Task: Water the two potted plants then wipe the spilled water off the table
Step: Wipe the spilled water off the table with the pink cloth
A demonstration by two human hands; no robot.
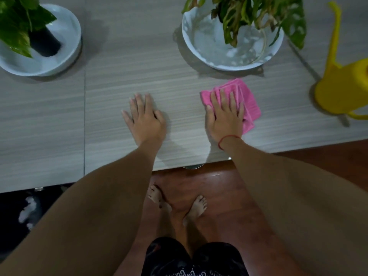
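A folded pink cloth lies on the pale striped table, just in front of the right-hand white bowl. My right hand presses flat on the cloth, fingers spread. My left hand rests flat on the bare table to its left, holding nothing. The right bowl holds water and a leafy plant. At the far left, a white bowl holds a plant in a dark pot. A yellow watering can stands at the right edge.
The table's front edge runs across the middle of the view, with brown wooden floor and my bare feet below it. A seam splits the tabletop on the left. A dark area with white patches lies under the table at lower left.
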